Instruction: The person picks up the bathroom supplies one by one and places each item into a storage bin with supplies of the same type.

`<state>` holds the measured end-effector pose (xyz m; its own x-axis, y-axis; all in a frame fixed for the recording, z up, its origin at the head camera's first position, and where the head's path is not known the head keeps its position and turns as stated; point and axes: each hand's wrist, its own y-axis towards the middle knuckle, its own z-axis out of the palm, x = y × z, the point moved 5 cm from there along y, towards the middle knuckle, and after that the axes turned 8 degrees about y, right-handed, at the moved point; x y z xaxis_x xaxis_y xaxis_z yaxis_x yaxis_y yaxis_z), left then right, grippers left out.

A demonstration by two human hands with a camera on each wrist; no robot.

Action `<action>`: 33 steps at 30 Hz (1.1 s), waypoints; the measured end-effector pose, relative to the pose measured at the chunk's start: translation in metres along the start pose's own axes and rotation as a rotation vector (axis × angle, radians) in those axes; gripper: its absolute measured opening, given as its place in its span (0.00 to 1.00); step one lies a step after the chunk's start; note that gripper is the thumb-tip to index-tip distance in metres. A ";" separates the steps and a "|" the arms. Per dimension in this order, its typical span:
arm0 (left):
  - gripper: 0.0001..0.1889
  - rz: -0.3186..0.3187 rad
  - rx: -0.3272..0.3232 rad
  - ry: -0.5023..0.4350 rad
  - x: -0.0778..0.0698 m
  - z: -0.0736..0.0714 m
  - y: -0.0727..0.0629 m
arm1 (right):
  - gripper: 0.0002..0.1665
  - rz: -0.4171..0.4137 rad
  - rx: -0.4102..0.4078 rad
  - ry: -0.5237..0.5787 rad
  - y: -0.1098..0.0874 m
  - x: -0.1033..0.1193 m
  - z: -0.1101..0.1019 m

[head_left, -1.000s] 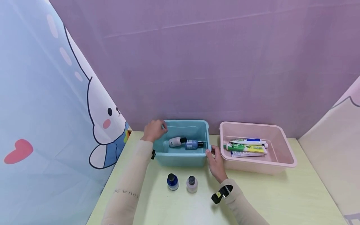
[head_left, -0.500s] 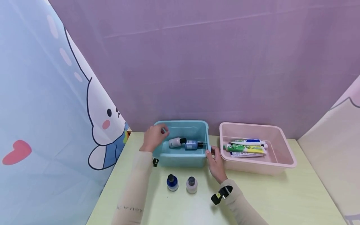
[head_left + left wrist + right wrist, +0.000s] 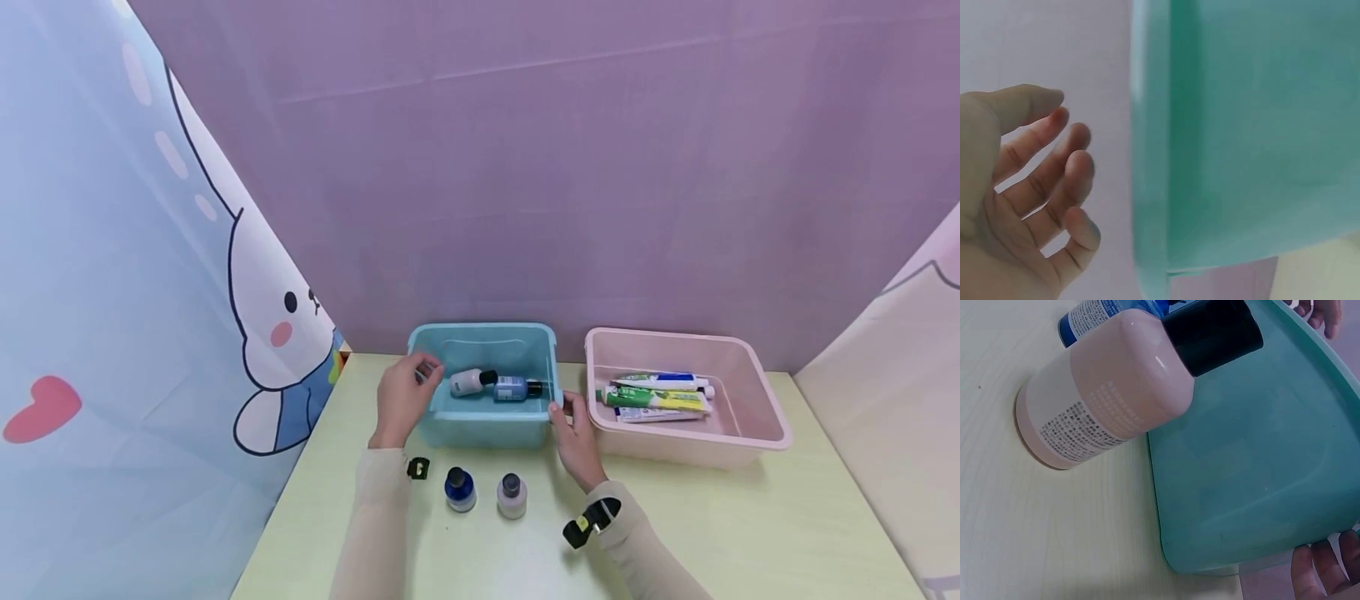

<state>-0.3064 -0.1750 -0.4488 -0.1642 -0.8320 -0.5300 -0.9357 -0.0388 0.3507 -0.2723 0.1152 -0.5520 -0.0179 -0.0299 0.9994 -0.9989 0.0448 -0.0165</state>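
A teal plastic bin [image 3: 480,429] stands on the table, with a pale bottle [image 3: 468,382] and a blue bottle [image 3: 512,388] lying inside. Near its left rim is my left hand [image 3: 405,396], fingers loosely curled and holding nothing; in the left wrist view a gap separates the fingers from the bin wall. My right hand [image 3: 576,433] grips the bin's front right corner, thumb at the front and fingers along the right side. In front of the bin, a dark blue bottle [image 3: 461,490] and a pale pink bottle [image 3: 512,497] with a black cap stand upright.
To the right, a pink bin [image 3: 697,442] holds several toothpaste tubes [image 3: 660,398]. A purple cloth [image 3: 525,167] hangs behind both bins, and a blue printed cloth [image 3: 112,292] hangs on the left. The pale table [image 3: 810,533] ends near the printed cloths at both sides.
My left hand has drawn back toward me from the teal bin's far left corner, along its left side. The right hand keeps its place on the front right corner.
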 end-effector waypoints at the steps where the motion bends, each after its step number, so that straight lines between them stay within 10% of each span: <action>1: 0.04 -0.003 -0.015 -0.012 0.000 0.000 -0.004 | 0.25 -0.004 -0.003 0.005 0.002 -0.005 0.000; 10: 0.03 -0.017 -0.092 -0.077 -0.004 0.004 -0.040 | 0.26 -0.045 -0.019 0.014 0.004 -0.014 -0.001; 33: 0.05 -0.072 0.004 -0.007 0.001 0.044 -0.110 | 0.26 -0.047 -0.014 0.022 0.002 -0.012 0.000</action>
<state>-0.2172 -0.1476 -0.5218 -0.0984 -0.8233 -0.5589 -0.9464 -0.0962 0.3083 -0.2744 0.1155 -0.5638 0.0299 -0.0103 0.9995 -0.9979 0.0580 0.0304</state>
